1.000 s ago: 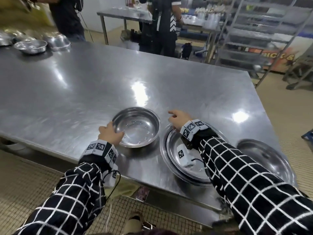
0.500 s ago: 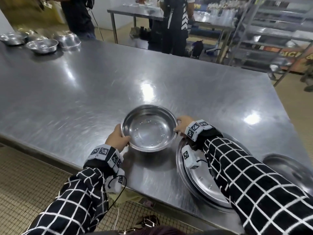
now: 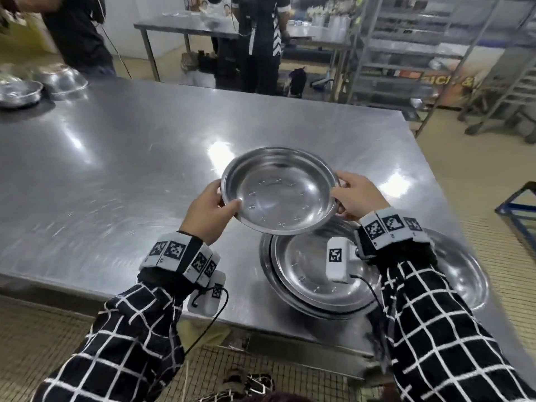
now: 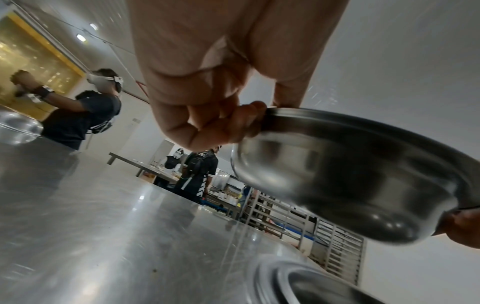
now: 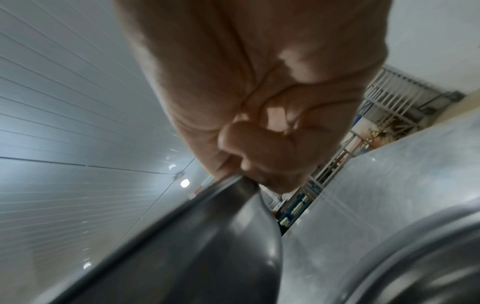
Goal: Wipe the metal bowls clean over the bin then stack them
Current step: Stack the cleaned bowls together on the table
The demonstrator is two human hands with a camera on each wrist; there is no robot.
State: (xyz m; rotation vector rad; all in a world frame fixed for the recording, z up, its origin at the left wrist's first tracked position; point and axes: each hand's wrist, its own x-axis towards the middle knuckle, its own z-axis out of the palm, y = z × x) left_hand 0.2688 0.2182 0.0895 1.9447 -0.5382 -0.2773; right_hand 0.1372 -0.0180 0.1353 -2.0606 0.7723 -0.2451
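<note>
Steel tabletop [image 3: 121, 158], busy kitchen behind | bowl [image 3: 278, 190] held in the air above nested bowls [image 3: 301, 274] at the near edge | left hand [image 3: 207, 211], right hand [image 3: 355, 198]: each grip pinching opposite rims | likely light, stiff, slick; rim is the best hold | shiny, shallow, faint cross marks inside
</note>
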